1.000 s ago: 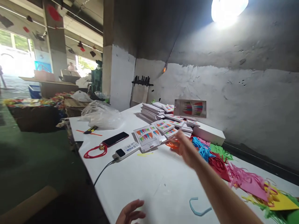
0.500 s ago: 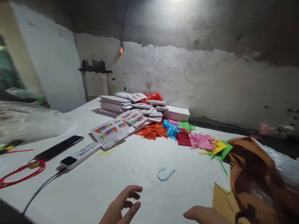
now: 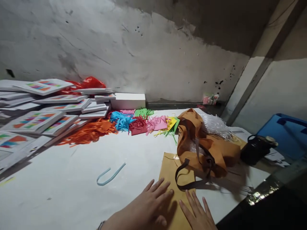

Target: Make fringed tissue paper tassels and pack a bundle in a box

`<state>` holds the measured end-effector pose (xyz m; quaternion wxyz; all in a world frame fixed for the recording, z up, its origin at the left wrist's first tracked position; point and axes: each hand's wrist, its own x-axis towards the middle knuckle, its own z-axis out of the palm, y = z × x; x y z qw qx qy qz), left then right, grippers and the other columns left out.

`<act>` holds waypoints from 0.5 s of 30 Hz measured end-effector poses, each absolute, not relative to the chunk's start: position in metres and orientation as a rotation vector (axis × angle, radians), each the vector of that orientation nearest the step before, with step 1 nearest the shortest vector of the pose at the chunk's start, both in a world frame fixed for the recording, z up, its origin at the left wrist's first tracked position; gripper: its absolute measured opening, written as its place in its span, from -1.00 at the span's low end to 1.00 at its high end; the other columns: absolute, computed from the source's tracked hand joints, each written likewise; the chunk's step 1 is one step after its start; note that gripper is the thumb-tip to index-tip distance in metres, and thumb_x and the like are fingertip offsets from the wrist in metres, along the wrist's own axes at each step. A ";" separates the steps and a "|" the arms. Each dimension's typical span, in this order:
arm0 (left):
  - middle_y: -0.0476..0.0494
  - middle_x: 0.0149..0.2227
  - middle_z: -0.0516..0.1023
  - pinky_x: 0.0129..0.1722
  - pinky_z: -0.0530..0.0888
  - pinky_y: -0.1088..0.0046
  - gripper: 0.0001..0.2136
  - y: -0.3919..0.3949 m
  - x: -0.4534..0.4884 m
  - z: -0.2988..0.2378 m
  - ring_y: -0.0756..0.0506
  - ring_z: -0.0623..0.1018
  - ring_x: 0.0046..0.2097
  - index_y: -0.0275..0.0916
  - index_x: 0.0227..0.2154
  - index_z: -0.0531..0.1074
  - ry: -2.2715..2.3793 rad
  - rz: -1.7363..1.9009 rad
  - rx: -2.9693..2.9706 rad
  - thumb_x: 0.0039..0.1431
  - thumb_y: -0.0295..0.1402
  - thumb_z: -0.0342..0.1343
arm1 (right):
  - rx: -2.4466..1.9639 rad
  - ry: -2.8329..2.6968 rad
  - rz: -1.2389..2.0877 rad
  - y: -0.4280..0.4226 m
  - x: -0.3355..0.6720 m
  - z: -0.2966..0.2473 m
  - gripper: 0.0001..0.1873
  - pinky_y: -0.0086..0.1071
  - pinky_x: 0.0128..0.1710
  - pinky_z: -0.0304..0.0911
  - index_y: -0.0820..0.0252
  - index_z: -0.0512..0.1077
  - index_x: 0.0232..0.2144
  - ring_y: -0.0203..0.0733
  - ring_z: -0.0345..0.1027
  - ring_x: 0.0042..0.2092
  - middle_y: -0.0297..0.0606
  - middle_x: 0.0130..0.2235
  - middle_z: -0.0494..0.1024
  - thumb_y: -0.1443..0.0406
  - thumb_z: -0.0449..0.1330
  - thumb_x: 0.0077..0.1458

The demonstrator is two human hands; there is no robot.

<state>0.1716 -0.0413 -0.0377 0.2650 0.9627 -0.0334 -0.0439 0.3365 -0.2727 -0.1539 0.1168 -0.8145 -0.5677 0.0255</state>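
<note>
My left hand lies flat with its fingers spread on the left edge of a yellow-brown envelope at the near edge of the white table. Beside it my right hand is open too, with its fingers stretched out over the envelope's lower part. Neither hand holds anything. An orange-brown fabric bag with dark straps rests on the envelope's far right corner, just beyond my fingertips.
Cut paper fringes in orange, blue, red, pink and green lie mid-table. Stacks of white packets printed with coloured flags fill the left. A light blue strip, a white box, a black object and a blue container are also here.
The view has swung right, away from the phone and packets. My right hand drew back from the packets. Both hands now lie flat on the envelope.
</note>
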 end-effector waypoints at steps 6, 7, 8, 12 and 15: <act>-0.33 0.39 0.12 0.30 -0.01 -0.34 -0.27 -0.034 0.216 -0.082 -0.48 0.10 0.40 -0.06 0.36 0.15 -0.039 -0.017 2.762 0.23 0.20 -0.02 | -2.362 -1.672 0.467 -0.256 0.375 -0.083 -0.23 0.29 0.34 -0.27 -0.20 0.07 0.36 0.18 -0.23 0.44 -0.24 0.43 -0.09 -0.01 0.24 0.19; -0.33 0.39 0.12 0.29 -0.02 -0.36 -0.28 -0.033 0.222 -0.084 -0.48 0.10 0.40 -0.06 0.36 0.15 -0.013 -0.011 2.783 0.25 0.20 -0.04 | -2.367 -1.646 0.497 -0.253 0.379 -0.074 -0.22 0.25 0.36 -0.28 -0.18 0.06 0.37 0.14 -0.26 0.45 -0.26 0.44 -0.08 0.02 0.25 0.19; -0.33 0.39 0.13 0.28 -0.03 -0.38 -0.28 -0.033 0.227 -0.085 -0.49 0.10 0.40 -0.08 0.36 0.15 0.007 -0.014 2.798 0.25 0.19 -0.05 | -2.376 -1.617 0.514 -0.251 0.383 -0.068 -0.20 0.21 0.37 -0.27 -0.16 0.06 0.37 0.11 -0.26 0.45 -0.26 0.44 -0.07 0.04 0.26 0.18; -0.38 0.38 0.17 0.28 0.00 -0.39 -0.34 -0.032 0.236 -0.087 -0.49 0.13 0.39 -0.15 0.34 0.20 0.007 0.039 2.796 0.30 0.10 0.00 | -2.346 -1.539 0.396 -0.257 0.391 -0.065 -0.31 0.05 0.38 -0.12 -0.01 0.19 0.34 0.05 -0.13 0.43 -0.19 0.42 0.03 0.15 0.24 0.20; -0.36 0.37 0.20 0.30 0.08 -0.29 -0.44 -0.022 0.227 -0.094 -0.42 0.16 0.39 -0.13 0.33 0.22 -0.030 0.127 2.786 0.35 -0.03 0.01 | -2.200 -1.506 0.022 -0.282 0.391 -0.082 -0.55 -0.09 0.28 0.18 0.12 0.43 0.18 0.00 0.24 0.30 -0.10 0.27 0.38 0.23 0.17 0.26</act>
